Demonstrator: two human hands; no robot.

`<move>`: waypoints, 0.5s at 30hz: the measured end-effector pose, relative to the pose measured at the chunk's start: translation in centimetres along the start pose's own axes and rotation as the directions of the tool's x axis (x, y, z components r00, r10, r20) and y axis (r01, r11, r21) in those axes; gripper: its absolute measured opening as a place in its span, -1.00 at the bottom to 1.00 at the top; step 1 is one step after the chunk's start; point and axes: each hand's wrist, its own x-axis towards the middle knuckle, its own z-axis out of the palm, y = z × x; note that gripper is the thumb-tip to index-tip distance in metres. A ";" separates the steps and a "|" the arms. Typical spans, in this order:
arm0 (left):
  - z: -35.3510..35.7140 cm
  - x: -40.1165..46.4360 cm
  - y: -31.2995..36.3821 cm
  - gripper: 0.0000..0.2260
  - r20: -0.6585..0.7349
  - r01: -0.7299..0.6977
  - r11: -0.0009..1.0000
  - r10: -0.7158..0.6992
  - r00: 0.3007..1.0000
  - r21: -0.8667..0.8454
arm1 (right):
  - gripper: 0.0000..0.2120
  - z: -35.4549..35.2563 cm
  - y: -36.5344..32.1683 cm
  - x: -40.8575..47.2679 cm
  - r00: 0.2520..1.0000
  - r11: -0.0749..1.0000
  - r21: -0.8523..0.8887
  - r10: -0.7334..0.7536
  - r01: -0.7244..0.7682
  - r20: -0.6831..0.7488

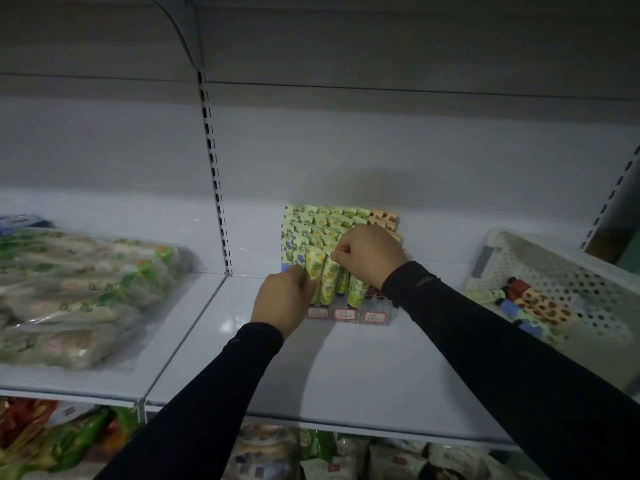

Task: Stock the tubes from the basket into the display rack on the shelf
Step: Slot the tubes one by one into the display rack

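Hands pinch front yellow tubes in the display rack, left steadying, right closed on one top to seat it upright.

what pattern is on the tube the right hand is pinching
Yellow pineapple print on the tube, pinched by the right hand; head view.

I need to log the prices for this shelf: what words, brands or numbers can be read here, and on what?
None is legible.
Three red-bordered white labels on the clear plastic display rack: handwriting too small and blurred.
Yellow-green printed tubes: only patterns show.
Clear-wrapped food packs: print blurred.
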 end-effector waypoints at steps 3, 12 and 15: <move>-0.2 0.1 -0.1 -0.75 0.023 -0.001 1.000 0.001 1.000 0.005 | -0.55 0.0 -0.1 -0.1 1.000 1.000 0.009 0.003 -0.003 -0.012; 0.1 0.0 -0.3 -0.74 0.016 -0.017 1.000 0.017 1.000 0.017 | -0.52 0.1 -0.3 -0.1 0.999 0.999 0.046 0.018 -0.016 -0.035; 0.0 -0.1 -0.3 -0.74 0.023 -0.005 1.000 0.005 1.000 0.026 | -0.51 0.0 -0.3 -0.3 0.999 0.998 0.062 0.009 -0.006 -0.036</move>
